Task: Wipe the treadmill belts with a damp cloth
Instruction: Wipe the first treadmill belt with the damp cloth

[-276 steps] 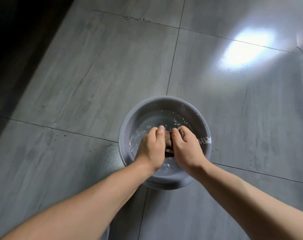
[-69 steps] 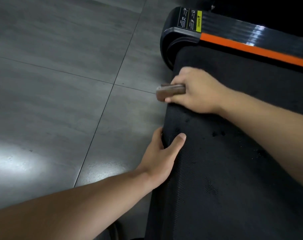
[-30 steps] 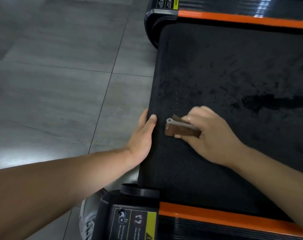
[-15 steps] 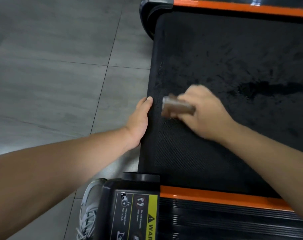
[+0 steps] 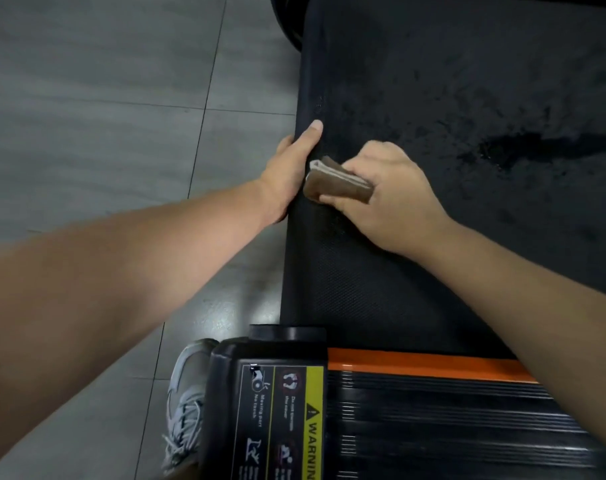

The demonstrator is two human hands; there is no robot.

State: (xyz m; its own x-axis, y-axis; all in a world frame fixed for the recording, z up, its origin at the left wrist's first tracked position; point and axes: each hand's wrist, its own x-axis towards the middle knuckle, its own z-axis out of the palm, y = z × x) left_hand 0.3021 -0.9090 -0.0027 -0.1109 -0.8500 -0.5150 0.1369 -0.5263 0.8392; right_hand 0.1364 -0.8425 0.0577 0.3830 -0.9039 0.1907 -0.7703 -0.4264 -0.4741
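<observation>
The right hand (image 5: pixel 388 195) gripped a folded brown cloth (image 5: pixel 336 185), pressing it on the black treadmill belt (image 5: pixel 433 98). At its nine o'clock, the left hand (image 5: pixel 287 168) clasped the belt's edge. A wet patch (image 5: pixel 537 147) lay at two o'clock.

Warning label (image 5: pixel 287 420) cut by bottom edge, small print illegible; shoe (image 5: pixel 185 407) partly hidden behind treadmill side rail (image 5: pixel 433 410)
</observation>
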